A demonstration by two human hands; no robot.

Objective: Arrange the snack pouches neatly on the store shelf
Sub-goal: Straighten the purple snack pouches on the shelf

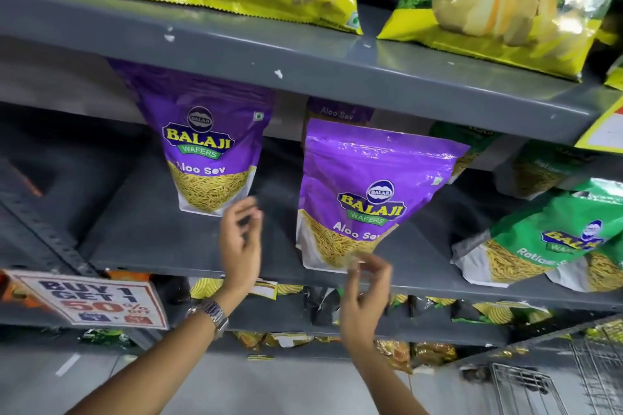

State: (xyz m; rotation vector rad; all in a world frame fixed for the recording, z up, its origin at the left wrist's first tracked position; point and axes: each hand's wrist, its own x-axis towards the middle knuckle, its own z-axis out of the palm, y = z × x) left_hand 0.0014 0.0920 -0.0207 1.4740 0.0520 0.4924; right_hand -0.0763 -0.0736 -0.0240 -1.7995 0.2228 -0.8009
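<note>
Two purple Aloo Sev pouches stand on the grey middle shelf (188, 246). The left purple pouch (205, 141) is upright and set further back. The right purple pouch (371, 199) stands nearer the front edge, leaning a little, with another purple pouch (338, 111) behind it. My left hand (241, 242), a watch on its wrist, hovers just below the left pouch's bottom corner, fingers loosely curled and holding nothing. My right hand (365, 293) is blurred at the bottom edge of the right pouch; I cannot tell whether its fingertips touch it.
Green Ratlami pouches (553, 239) lean over at the right of the same shelf. Yellow chip bags (499, 3) sit on the shelf above. A "Buy 1 Get 1" sign (97, 300) hangs at the lower left. Lower shelves hold more packets, and a wire basket (546, 387) is at bottom right.
</note>
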